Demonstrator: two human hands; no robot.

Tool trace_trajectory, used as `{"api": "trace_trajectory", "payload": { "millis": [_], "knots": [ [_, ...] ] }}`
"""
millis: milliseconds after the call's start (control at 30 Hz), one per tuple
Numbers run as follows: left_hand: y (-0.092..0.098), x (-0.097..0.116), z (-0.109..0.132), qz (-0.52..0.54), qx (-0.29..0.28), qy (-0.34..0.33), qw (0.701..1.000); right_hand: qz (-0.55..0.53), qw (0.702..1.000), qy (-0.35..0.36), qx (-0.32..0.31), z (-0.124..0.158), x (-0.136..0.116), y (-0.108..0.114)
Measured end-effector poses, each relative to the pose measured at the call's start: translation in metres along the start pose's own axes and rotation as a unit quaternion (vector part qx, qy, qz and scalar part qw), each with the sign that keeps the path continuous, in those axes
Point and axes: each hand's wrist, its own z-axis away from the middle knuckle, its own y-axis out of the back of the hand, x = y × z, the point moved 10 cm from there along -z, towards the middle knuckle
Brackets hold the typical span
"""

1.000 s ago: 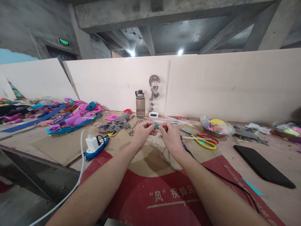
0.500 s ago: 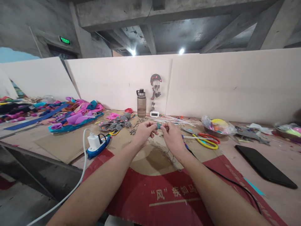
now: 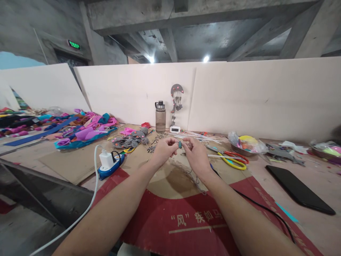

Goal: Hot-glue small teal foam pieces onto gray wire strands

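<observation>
Between my fingertips is a small teal piece (image 3: 180, 144), perhaps felt; its exact kind is too small to make out. My left hand (image 3: 165, 150) pinches it from the left with thumb and forefinger. From the other side, my right hand (image 3: 194, 152) closes thumb and fingers on its right edge. Thin grey yarn (image 3: 195, 180) lies loosely on the cardboard (image 3: 165, 188) below my hands. Beyond them, a grey felt moon hanging (image 3: 177, 91) with pink dots and dangling pieces is up against the white board.
A bottle (image 3: 160, 119) and a small digital clock (image 3: 175, 129) stand behind my hands. Yellow-handled scissors (image 3: 234, 163) and a black phone (image 3: 299, 188) lie to the right. Grey felt pieces (image 3: 130, 138) and a blue power strip (image 3: 111, 167) are to the left.
The teal piece has turned between my fingers and now looks narrower. My hands have barely moved.
</observation>
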Motion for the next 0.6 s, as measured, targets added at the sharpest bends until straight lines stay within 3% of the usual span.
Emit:
{"api": "trace_trajectory", "payload": {
  "millis": [167,367,600],
  "knots": [
    [-0.001,-0.001,0.001,0.033,-0.028,0.027,0.999,0.011,0.999,0.026,-0.027,0.0,-0.006,-0.004],
    [-0.008,-0.008,0.003,0.132,-0.093,0.089,0.983,-0.056,0.994,-0.074,-0.051,-0.001,0.012,-0.009],
    [-0.01,-0.009,0.003,0.241,-0.114,0.122,0.956,-0.123,0.985,-0.113,-0.05,-0.002,0.024,-0.013]
  ]
}}
